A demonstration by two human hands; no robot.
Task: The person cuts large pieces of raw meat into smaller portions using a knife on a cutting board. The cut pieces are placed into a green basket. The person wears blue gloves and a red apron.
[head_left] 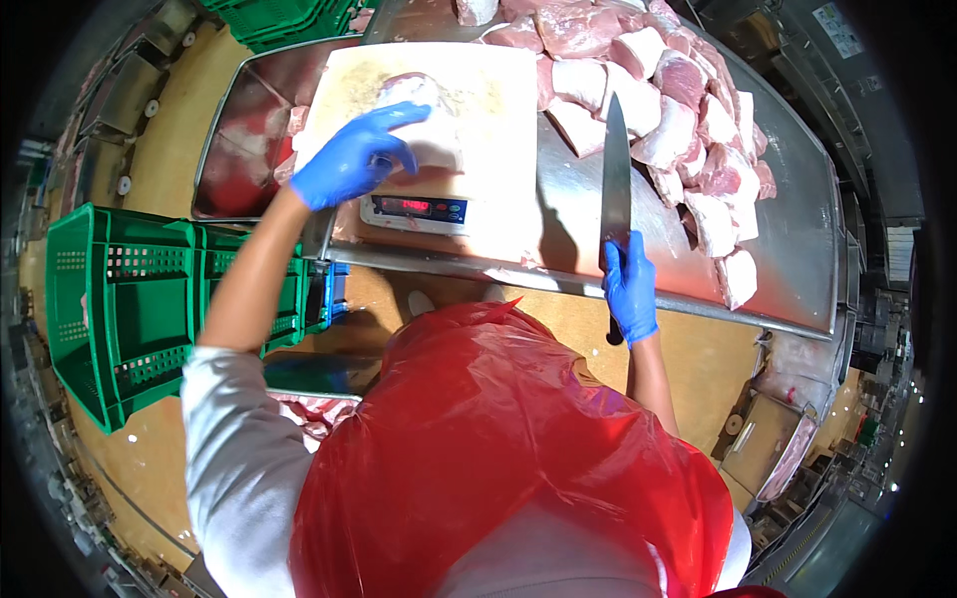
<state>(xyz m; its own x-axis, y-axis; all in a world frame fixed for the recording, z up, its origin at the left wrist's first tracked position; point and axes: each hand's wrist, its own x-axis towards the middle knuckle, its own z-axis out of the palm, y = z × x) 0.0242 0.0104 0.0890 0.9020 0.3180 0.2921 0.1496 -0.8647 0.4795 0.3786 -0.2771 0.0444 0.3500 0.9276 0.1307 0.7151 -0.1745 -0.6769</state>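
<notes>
My left hand, in a blue glove, is open with its fingers spread over the left side of a pale piece of meat. Whether the fingertips touch it, I cannot tell. That piece rests on a scale with a lit red display, by a white cutting board. Also gloved in blue, my right hand grips a large knife by its handle. The blade points away from me, above the steel table beside the board.
Many cut meat pieces are heaped on the steel table at the right. Left of the board is a metal tub with some meat. Green crates stand at the left, and another green crate is at the back.
</notes>
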